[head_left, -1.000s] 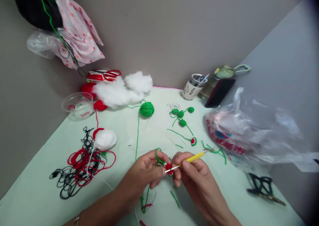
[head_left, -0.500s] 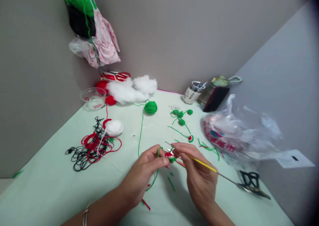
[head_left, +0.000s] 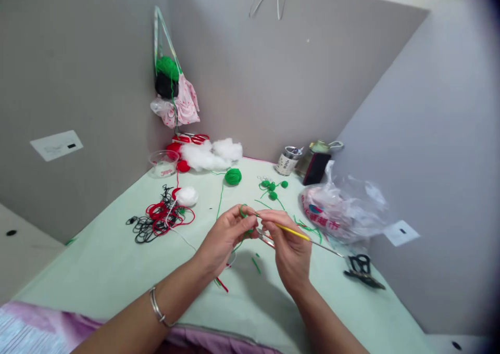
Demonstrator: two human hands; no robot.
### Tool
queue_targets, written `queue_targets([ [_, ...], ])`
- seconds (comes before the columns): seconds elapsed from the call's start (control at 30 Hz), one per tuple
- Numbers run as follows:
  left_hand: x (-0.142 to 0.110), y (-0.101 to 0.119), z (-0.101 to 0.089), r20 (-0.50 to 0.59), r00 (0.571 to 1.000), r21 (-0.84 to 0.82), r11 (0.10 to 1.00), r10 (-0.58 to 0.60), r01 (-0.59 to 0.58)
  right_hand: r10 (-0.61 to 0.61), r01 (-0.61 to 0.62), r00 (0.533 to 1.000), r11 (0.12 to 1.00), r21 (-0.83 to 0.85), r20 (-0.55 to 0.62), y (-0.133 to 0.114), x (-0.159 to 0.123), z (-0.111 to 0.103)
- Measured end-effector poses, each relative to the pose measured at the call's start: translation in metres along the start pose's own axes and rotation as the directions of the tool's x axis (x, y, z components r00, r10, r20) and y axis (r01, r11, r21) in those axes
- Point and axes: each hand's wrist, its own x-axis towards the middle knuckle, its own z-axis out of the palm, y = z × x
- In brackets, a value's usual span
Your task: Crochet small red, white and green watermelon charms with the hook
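Observation:
Between the thumb and fingers of my left hand (head_left: pixel 222 235) is a small crochet piece (head_left: pixel 250 232), mostly hidden, with green showing. Green yarn (head_left: pixel 242 212) loops over my left index finger. My right hand (head_left: pixel 291 247) grips a crochet hook (head_left: pixel 294 232) with a yellow handle, its metal shaft sticking out to the right. The hook's tip meets the piece at my left fingertips, so both hands nearly touch. Under them lies a metal and orange tool (head_left: pixel 266 238), partly covered. A green yarn ball (head_left: pixel 233 176) stands behind, its strand running down toward my left hand.
Tangled black and red yarn (head_left: pixel 158 216) with a white ball (head_left: pixel 187 196) lies left. White stuffing (head_left: pixel 207 156) and a clear tub (head_left: pixel 164 164) sit behind. Small green balls (head_left: pixel 272 187), a plastic bag (head_left: pixel 339 208), a can (head_left: pixel 288 160) and black-handled scissors (head_left: pixel 361 267) are at right.
The view has tilted up and drawn back. My right hand has come closer to my left, bringing the hook tip to its fingertips. The piece's red and white part is now hidden.

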Motion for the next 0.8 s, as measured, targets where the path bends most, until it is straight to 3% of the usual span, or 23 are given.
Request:
queue_targets([
  [0.2,-0.002,-0.019,0.0,0.016,1.0,-0.011,1.0,-0.012,0.012,0.08,-0.087,0.995,0.99,-0.108,-0.064,0.0,0.001,-0.002],
  [0.4,0.004,-0.013,-0.007,0.047,0.998,-0.081,0.996,-0.042,0.046,-0.066,0.072,0.996,0.993,-0.09,0.065,0.007,0.004,-0.002],
  [0.67,0.007,0.001,-0.028,0.104,0.987,-0.086,0.988,-0.119,0.128,0.061,-0.077,0.954,0.996,0.044,0.294,0.007,-0.003,0.005],
  [0.8,0.011,0.012,-0.036,0.112,0.988,-0.061,0.992,-0.102,0.109,0.04,0.015,0.931,0.989,-0.147,0.363,0.009,0.007,-0.002],
])
